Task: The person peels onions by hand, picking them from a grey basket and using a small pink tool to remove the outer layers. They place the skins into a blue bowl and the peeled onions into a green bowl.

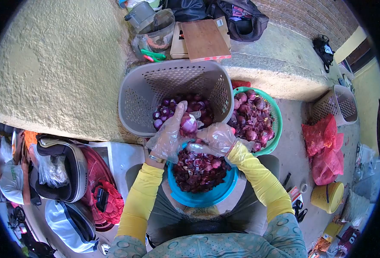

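My left hand [169,134], in a clear plastic glove, is closed around a purple-red onion [188,124]. Close beside it on the right is my gloved right hand [217,138], its fingers curled in towards the onion; whatever it grips is hidden and blurred. Both hands are above the near rim of a grey perforated basket [132,101], which has shiny peeled onions [164,111] at its bottom. Below the hands, between my knees, a blue basin [200,199] holds dark red onion skins [198,172]. To the right, a green basket [277,124] is heaped with unpeeled onions [251,112].
A plastered ledge [280,64] carries a brown board [205,38] and bags [241,21]. On the right are red mesh sacks [323,146], another perforated basket [342,103] and a yellow bucket [327,197]. Helmets [65,172] and another person [11,178] are at the left.
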The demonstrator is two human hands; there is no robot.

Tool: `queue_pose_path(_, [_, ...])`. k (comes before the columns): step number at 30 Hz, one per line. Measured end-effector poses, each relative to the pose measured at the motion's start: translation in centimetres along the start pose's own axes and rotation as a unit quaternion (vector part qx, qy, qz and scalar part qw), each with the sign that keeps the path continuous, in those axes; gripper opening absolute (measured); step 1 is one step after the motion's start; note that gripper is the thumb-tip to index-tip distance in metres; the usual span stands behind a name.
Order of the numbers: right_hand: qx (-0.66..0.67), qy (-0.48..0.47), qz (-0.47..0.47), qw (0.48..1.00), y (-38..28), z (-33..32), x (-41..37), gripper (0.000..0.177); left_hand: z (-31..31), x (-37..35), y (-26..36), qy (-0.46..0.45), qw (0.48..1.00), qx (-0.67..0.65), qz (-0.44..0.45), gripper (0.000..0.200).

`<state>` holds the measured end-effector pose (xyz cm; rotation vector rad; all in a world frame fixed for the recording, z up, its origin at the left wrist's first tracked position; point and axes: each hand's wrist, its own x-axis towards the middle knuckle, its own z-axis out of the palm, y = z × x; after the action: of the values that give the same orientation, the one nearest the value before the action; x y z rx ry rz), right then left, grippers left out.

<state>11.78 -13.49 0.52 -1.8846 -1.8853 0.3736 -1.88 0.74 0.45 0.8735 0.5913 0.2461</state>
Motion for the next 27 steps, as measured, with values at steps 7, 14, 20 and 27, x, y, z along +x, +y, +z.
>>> queue_pose_path(7, [0.042, -0.183, -0.036, 0.982, -1.4, 0.7, -0.5, 0.06, -1.1, 1.3, 0.5, -0.01, 0.992, -0.123, -0.017, 0.052])
queue_pose_path(14, [0.0, -0.242, -0.027, 0.97, -1.3, 4.5, -1.3, 0.062, -0.6, 1.7, 0.2, -0.002, 0.967, -0.255, 0.008, 0.044])
queue_pose_path(20, [0.13, -0.201, 0.018, 0.971, -2.4, 0.2, -0.5, 0.061, -0.9, 1.7, 0.8, -0.031, 0.965, -0.26, -0.004, 0.042])
queue_pose_path(27, [0.165, 0.108, 0.144, 0.97, -0.6, 1.5, 0.1, 0.056, 0.8, 1.4, -0.3, 0.046, 0.976, -0.196, 0.085, 0.055])
